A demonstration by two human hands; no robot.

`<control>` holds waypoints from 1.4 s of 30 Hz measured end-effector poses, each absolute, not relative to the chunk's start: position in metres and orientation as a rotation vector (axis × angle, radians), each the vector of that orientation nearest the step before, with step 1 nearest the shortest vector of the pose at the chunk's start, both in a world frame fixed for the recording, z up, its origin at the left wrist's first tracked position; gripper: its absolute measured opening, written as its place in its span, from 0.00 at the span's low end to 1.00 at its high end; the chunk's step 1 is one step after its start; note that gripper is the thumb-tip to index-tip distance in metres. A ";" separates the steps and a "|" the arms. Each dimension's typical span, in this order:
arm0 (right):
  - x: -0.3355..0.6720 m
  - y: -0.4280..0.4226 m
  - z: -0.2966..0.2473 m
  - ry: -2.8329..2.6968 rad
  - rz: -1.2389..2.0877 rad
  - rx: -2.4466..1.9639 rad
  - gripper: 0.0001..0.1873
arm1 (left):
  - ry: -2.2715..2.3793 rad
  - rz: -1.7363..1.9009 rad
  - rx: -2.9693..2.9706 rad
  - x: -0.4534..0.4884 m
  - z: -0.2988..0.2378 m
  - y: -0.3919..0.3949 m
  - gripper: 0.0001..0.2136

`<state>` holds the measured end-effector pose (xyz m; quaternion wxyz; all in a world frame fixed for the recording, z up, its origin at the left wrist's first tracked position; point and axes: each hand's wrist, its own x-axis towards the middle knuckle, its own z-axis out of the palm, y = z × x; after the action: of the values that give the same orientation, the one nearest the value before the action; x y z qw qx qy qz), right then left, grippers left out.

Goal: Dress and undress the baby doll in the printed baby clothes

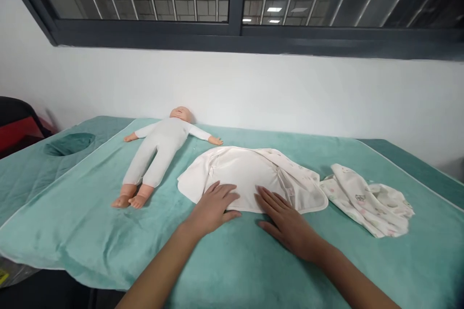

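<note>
A white baby garment (pixel 250 171) lies spread flat on the teal towel (pixel 90 231) in front of me. My left hand (pixel 213 205) rests flat on the garment's near edge, fingers stretched out. My right hand (pixel 286 219) lies flat beside it, fingertips on the same edge, holding nothing. A baby doll (pixel 159 147) in a white suit lies on its back to the left, head toward the wall, arms spread.
A crumpled patterned cloth (pixel 369 200) sits on the towel to the right. The teal padded table (pixel 25 174) has a round face hole (pixel 68 144) at far left. A white wall (pixel 290 91) and a dark-framed window (pixel 235 5) stand behind.
</note>
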<state>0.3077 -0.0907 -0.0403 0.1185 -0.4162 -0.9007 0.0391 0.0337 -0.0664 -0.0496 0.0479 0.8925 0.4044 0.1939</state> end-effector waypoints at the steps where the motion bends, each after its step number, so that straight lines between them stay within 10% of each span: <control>1: 0.313 -0.096 -0.041 -2.600 0.140 -1.246 0.32 | 1.246 0.618 2.710 0.032 -0.048 -0.069 0.17; 16: 0.332 -0.087 -0.045 -2.456 0.142 -1.245 0.13 | 1.178 0.924 2.277 0.024 -0.037 -0.076 0.12; 21: 0.326 -0.092 -0.039 -2.428 0.162 -1.235 0.09 | 1.788 1.428 1.812 -0.028 -0.032 -0.054 0.08; 30: 0.242 -0.054 -0.036 -2.417 0.142 -1.365 0.23 | 2.468 0.810 1.920 -0.051 -0.049 -0.047 0.13; 42: 0.170 0.032 -0.059 -2.494 -0.036 -1.611 0.36 | 2.390 1.429 1.556 -0.057 -0.031 -0.017 0.13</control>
<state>0.1700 0.0323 -0.0586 0.0858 -0.5405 -0.8369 -0.0119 -0.0566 -0.0166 -0.0311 -0.0240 0.4876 0.7491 0.4479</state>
